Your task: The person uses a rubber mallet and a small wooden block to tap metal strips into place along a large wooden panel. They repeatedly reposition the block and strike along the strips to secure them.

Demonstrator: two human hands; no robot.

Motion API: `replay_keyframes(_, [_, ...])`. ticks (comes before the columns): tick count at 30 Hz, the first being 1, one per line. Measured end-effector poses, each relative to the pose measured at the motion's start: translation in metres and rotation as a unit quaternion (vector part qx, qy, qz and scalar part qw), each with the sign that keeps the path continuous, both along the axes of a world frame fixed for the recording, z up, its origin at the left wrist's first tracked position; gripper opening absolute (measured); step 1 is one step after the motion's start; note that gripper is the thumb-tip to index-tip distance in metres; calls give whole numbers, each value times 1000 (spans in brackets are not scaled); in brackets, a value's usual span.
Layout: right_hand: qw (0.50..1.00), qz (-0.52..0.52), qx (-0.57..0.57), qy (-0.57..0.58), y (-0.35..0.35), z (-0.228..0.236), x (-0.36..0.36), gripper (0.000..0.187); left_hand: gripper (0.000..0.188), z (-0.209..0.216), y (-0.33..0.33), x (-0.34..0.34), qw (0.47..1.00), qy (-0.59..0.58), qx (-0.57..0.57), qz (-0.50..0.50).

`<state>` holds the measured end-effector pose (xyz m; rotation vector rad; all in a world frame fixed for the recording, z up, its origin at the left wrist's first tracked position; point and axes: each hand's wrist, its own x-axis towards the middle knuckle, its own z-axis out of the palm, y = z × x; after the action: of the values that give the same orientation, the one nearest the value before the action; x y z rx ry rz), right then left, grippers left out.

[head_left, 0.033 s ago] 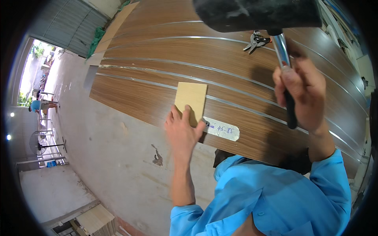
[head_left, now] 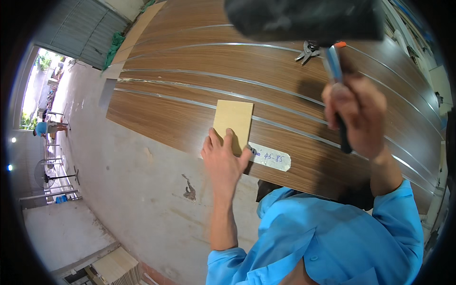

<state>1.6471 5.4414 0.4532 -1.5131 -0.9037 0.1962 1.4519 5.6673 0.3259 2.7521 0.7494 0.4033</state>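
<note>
A black rubber mallet [head_left: 304, 21] with a metal shaft and black grip is held raised over the wood-grain panel [head_left: 175, 114]. My right hand [head_left: 358, 111] is closed around its handle; hand and mallet head are blurred. On the panel near its front edge lies a flat pale-yellow board piece [head_left: 233, 115], across a thin metal strip [head_left: 280, 124] set in the surface. My left hand [head_left: 224, 159] holds the board's near end, fingers on top and thumb at the right edge. Beside the thumb, a pale tape label [head_left: 270, 157] with handwriting is stuck on the panel.
Snips [head_left: 309, 51] rest on the panel beyond the mallet's shaft. Several metal strips run across the panel. Concrete floor [head_left: 137, 190] lies left of it. Farther off are a fan [head_left: 46, 176], a person in blue [head_left: 42, 128] by the doorway, and stacked boards [head_left: 116, 266].
The mallet and my right hand have shifted slightly left. My left hand and the board piece appear a little farther right in the picture, along with a slight shift of the view.
</note>
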Motion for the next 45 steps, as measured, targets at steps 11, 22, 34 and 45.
replay_keyframes(11, [985,58,-164,10,50,26,0,34,65,2,-10,5,998,-57,-25,-3])
replay_keyframes(22, [950,59,-304,29,38,16,3,42,64,3,-40,1,996,-60,-35,-52])
replay_keyframes(34, [930,43,-364,17,11,-20,8,37,65,-6,-60,5,995,-62,-38,-67])
replay_keyframes(45, [995,-27,-40,84,53,52,8,44,66,-7,59,1,1000,-18,17,0])
